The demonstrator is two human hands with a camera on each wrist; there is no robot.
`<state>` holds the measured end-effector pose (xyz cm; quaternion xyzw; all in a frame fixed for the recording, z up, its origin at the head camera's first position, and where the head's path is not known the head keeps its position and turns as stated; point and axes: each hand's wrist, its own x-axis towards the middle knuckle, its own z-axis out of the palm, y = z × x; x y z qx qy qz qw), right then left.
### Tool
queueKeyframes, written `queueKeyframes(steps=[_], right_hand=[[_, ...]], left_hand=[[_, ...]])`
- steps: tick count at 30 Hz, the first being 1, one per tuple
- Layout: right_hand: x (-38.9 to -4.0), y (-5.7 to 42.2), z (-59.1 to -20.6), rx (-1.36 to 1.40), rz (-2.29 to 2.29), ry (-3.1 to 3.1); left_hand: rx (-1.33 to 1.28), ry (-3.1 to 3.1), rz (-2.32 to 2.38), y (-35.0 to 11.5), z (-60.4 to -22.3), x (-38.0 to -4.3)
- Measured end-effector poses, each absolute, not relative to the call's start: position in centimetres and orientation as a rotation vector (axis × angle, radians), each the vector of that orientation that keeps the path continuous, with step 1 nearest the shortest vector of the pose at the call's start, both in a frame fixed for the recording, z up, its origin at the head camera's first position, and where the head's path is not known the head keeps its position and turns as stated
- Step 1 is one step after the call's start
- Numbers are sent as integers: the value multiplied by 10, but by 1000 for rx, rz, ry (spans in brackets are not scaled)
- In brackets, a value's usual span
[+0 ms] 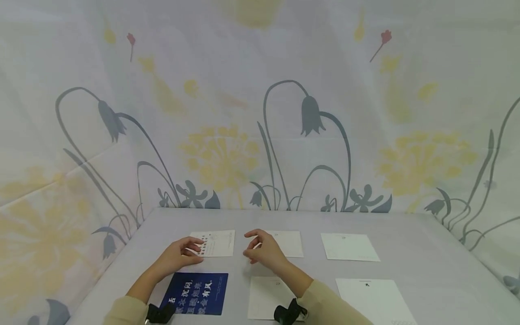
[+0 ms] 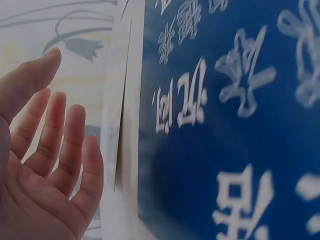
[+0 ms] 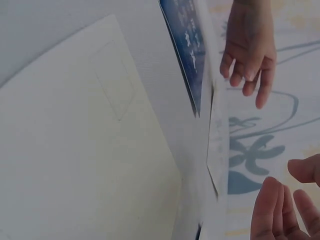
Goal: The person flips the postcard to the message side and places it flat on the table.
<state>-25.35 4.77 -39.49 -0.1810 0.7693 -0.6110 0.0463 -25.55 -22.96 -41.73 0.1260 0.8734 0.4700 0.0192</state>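
Observation:
My left hand (image 1: 178, 256) is over the left edge of a white printed card (image 1: 221, 243) in the back row, fingers loosely bent. Nothing shows in its palm in the left wrist view. Just below it lies a dark blue card with white writing (image 1: 215, 293), its left part under my wrist. My right hand (image 1: 264, 250) hovers by the left edge of another white card (image 1: 292, 243), partly covering it. In the right wrist view, the fingers (image 3: 267, 210) of this hand are slightly bent, thumb apart, with nothing between them. Both hands are off the tabletop.
Two more white cards lie at the right, one in the back row (image 1: 351, 247) and one in front (image 1: 373, 300). A front middle card (image 1: 262, 298) is partly hidden by my right forearm. Behind the grey-white table (image 1: 410, 243) hangs a flowered cloth (image 1: 227, 104).

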Motion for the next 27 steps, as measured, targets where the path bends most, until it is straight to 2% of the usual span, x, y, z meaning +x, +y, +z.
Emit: queueKeyframes(steps=[3, 9, 18, 27], right_hand=[[-270, 44, -409, -553, -1843, 2375], [-281, 32, -412, -532, -1814, 2404], [-289, 15, -408, -671, -1659, 2538], [-304, 12, -414, -862, -1290, 2711]], left_hand=[[354, 2731, 1442, -234, -416, -257], [287, 2815, 1363, -247, -418, -263], [413, 2881, 1196, -271, -422, -276], [532, 2827, 1170, -286, -426, -288]])
